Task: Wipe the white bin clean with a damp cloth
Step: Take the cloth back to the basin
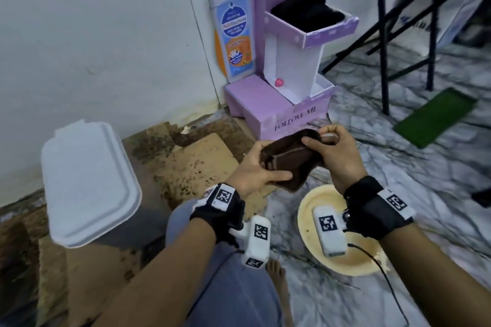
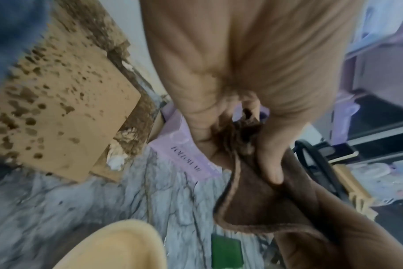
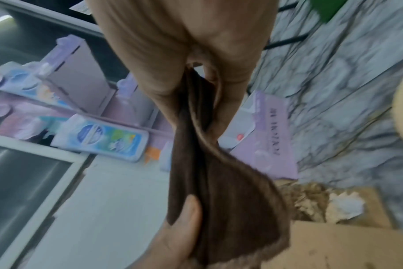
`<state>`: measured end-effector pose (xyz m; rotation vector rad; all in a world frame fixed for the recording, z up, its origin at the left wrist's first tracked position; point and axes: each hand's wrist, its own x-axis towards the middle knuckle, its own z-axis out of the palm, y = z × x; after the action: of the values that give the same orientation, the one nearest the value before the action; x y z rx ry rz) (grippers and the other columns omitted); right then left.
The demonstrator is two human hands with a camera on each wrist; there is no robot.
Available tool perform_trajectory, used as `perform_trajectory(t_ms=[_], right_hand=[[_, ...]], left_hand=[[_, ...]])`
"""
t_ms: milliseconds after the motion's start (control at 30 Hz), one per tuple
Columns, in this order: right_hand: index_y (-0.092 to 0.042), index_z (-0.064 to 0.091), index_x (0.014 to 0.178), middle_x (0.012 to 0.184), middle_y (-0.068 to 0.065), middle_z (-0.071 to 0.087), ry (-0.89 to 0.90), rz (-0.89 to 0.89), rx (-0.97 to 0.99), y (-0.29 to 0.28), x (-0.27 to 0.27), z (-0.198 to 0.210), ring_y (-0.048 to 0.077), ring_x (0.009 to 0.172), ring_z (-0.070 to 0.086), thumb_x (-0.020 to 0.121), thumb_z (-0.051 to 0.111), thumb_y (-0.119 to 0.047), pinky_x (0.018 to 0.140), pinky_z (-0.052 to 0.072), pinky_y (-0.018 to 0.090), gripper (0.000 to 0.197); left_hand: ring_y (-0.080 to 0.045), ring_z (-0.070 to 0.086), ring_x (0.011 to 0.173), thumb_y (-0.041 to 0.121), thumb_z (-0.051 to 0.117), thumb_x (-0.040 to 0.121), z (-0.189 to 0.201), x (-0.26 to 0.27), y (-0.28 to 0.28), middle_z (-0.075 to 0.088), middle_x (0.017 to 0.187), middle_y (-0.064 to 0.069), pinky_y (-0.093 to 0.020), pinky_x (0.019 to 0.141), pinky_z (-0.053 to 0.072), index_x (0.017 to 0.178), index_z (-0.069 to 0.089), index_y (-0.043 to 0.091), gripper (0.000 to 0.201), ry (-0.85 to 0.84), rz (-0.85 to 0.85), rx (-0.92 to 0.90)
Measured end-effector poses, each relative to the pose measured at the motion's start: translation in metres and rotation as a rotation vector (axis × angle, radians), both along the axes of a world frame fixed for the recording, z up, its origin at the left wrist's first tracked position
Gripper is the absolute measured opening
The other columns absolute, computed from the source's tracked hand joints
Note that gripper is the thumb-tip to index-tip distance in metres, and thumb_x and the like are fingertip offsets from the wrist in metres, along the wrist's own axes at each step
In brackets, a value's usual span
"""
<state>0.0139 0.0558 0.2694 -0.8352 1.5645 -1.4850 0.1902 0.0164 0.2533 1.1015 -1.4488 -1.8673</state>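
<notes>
Item 1, cloth (image 1: 289, 159): brown, soft napped fabric with a stitched hem, folded into a thick pad, held up in front of you between both hands, above the floor.

Item 2, your left hand (image 1: 259, 167): it cups the near left end of the cloth from below, thumb (image 1: 279, 175) laid flat along the top, fingers wrapped under.

Item 3, your right hand (image 1: 335, 151): fingers curled, it pinches the far right edge of the cloth between thumb and fingertips; the right wrist view shows the fabric twisted slightly between the 2 grips.

Item 4, white bin (image 1: 90, 183): smooth plastic, a rounded rectangular lid over a grey body, standing on the floor to your left, well apart from the cloth and both hands, untouched.

Item 5, bowl (image 1: 345, 260): round, cream-coloured, shallow, on the marble-patterned floor (image 1: 398, 167) just below your right wrist.

Item 6, cardboard (image 1: 196, 164): flat brown sheets, blotched with dark stains, lying between bin and cloth.

Item 7, lilac box (image 1: 265, 103): printed card, far side, against the wall.
</notes>
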Motion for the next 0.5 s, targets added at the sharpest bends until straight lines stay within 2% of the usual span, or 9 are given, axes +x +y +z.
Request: perform_trajectory(t_ms=[67,100,167,200,267,333,400,500], right_hand=[[-0.022,0.062,0.098,0.093,0.019,0.060,0.041,0.018,0.096,0.012,-0.030,-0.023,0.032,0.083,0.063,0.081,0.075,-0.016,0.070,0.053,0.040,0.022],[-0.021,0.065,0.102,0.093,0.017,0.061,0.078,0.050,0.147,0.019,-0.044,-0.033,0.032,0.086,0.064,0.082,0.074,-0.020,0.074,0.052,0.043,0.023],[-0.017,0.069,0.104,0.099,0.010,0.067,0.089,0.138,0.237,0.034,-0.069,-0.055,0.028,0.093,0.066,0.082,0.074,-0.025,0.081,0.054,0.043,0.024],[-0.016,0.070,0.104,0.104,0.008,0.069,0.051,0.179,0.276,0.042,-0.080,-0.066,0.026,0.096,0.068,0.080,0.075,-0.025,0.083,0.057,0.041,0.026],[-0.015,0.070,0.106,0.107,0.008,0.070,-0.030,0.216,0.329,0.058,-0.099,-0.088,0.024,0.096,0.069,0.077,0.077,-0.015,0.078,0.058,0.032,0.029],[-0.012,0.070,0.103,0.104,0.011,0.070,-0.026,0.187,0.369,0.070,-0.114,-0.113,0.025,0.090,0.070,0.076,0.075,-0.002,0.070,0.057,0.027,0.030],[-0.007,0.069,0.100,0.102,0.017,0.067,-0.001,0.117,0.426,0.080,-0.125,-0.140,0.029,0.080,0.068,0.078,0.072,0.002,0.062,0.058,0.027,0.024],[-0.002,0.067,0.099,0.098,0.020,0.064,0.024,0.013,0.515,0.087,-0.137,-0.181,0.033,0.074,0.065,0.080,0.071,0.003,0.058,0.060,0.030,0.020]], left_hand=[[-0.009,0.063,0.085,-0.013,0.069,0.080,-0.019,-0.026,0.000,0.063,0.098,-0.001,-0.017,0.064,0.053,0.109,0.052,0.012,0.042,-0.040,0.024,0.007],[-0.006,0.065,0.078,-0.013,0.067,0.082,-0.029,-0.038,-0.001,0.063,0.093,-0.002,-0.016,0.062,0.052,0.105,0.054,0.010,0.035,-0.052,0.031,0.026],[-0.007,0.067,0.073,-0.010,0.064,0.086,-0.052,-0.061,-0.002,0.065,0.089,-0.006,-0.021,0.065,0.055,0.095,0.059,0.011,0.023,-0.075,0.016,0.061],[-0.014,0.068,0.078,-0.007,0.065,0.087,-0.065,-0.071,-0.002,0.066,0.089,-0.009,-0.028,0.072,0.058,0.092,0.062,0.012,0.020,-0.101,0.001,0.069],[-0.025,0.065,0.090,0.000,0.068,0.087,-0.091,-0.089,-0.001,0.067,0.092,-0.009,-0.042,0.087,0.056,0.089,0.066,0.017,0.017,-0.169,-0.036,0.078],[-0.026,0.065,0.088,0.003,0.070,0.087,-0.115,-0.107,-0.001,0.067,0.089,-0.006,-0.043,0.086,0.056,0.088,0.067,0.020,0.017,-0.229,-0.061,0.095],[-0.028,0.065,0.089,0.004,0.070,0.087,-0.140,-0.125,0.001,0.066,0.090,-0.006,-0.042,0.084,0.056,0.089,0.064,0.021,0.019,-0.292,-0.069,0.115],[-0.035,0.065,0.104,0.006,0.071,0.085,-0.179,-0.149,0.006,0.065,0.100,-0.009,-0.051,0.092,0.054,0.092,0.061,0.026,0.024,-0.382,-0.113,0.141]])
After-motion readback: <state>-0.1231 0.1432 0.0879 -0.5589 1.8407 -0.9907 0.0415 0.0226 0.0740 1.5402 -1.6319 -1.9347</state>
